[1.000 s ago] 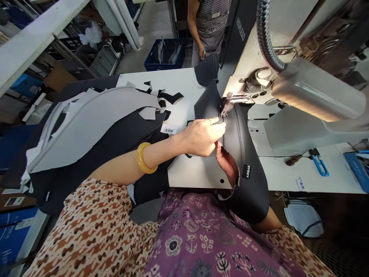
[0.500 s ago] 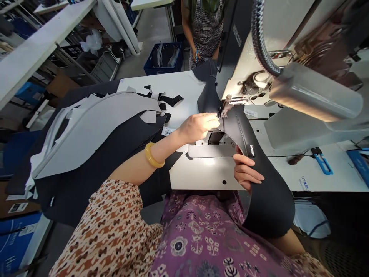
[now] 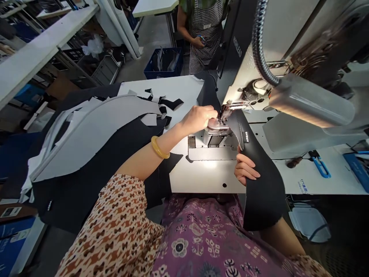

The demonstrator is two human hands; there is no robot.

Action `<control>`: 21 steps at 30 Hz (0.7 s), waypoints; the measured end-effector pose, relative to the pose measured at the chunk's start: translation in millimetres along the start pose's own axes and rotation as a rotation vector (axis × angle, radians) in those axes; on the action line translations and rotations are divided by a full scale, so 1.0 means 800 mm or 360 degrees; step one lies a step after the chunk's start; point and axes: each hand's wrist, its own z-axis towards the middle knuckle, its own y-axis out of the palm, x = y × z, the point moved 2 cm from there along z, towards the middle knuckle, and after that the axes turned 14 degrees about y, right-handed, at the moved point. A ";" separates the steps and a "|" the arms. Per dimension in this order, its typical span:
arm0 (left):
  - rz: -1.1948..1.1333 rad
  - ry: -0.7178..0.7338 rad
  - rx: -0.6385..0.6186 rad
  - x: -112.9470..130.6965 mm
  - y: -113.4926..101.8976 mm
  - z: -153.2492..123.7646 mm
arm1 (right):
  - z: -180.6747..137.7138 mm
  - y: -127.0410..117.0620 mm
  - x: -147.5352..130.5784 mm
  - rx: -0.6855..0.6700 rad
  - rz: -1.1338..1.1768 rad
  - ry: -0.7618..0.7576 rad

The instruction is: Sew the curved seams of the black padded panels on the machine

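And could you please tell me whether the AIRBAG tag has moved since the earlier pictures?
Yes, the AIRBAG tag has moved away from the person's body, ending up closer to the presser foot.

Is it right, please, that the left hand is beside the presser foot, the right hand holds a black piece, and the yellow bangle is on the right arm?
Not quite: the head view shows the yellow bangle on the left arm, not the right. The left hand is beside the presser foot and the right hand holds the black piece.
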 end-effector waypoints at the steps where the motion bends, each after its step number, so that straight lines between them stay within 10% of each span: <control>1: -0.0018 0.0005 0.0015 -0.002 0.000 0.000 | 0.000 0.000 0.000 0.0060 0.0013 -0.0024; 11: -0.0097 -0.0027 0.0012 -0.003 -0.001 0.000 | -0.006 0.011 0.001 0.0474 -0.0025 -0.0032; 21: -0.0091 0.0033 0.0016 0.003 -0.004 0.002 | -0.047 -0.009 -0.013 0.1629 -0.1027 0.0088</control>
